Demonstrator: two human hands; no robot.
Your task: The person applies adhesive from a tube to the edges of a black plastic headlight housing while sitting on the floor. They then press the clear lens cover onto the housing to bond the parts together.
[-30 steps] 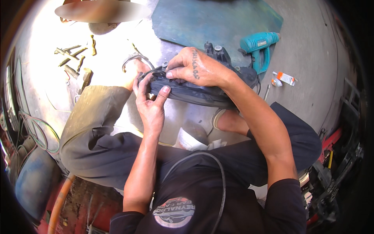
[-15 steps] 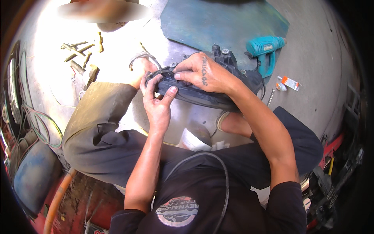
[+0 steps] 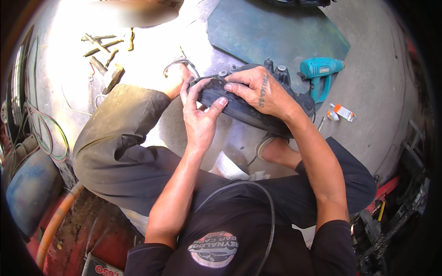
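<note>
A long black plastic car headlight housing (image 3: 251,116) lies across in front of me, just above the floor between my legs. My left hand (image 3: 200,112) is wrapped round its left end, thumb on the near side and fingers over the far edge. On the upper side, my right hand (image 3: 263,94) presses thumb and fingers together at the housing's edge. Whatever may be pinched there is too small to make out. Round knobs and posts stick up along the housing's far side, partly behind my right hand.
A teal heat gun (image 3: 320,76) lies right of the housing, at the edge of a dark green board (image 3: 276,34). Close by is a small white-and-orange tube (image 3: 343,112). Several worn sticks (image 3: 102,46) lie far left. Hoses (image 3: 48,133) coil at the left.
The view has shifted a little, moving the housing and hands rightward in the picture. The housing is tilted slightly, showing more of its near face. Both hands keep their holds.
</note>
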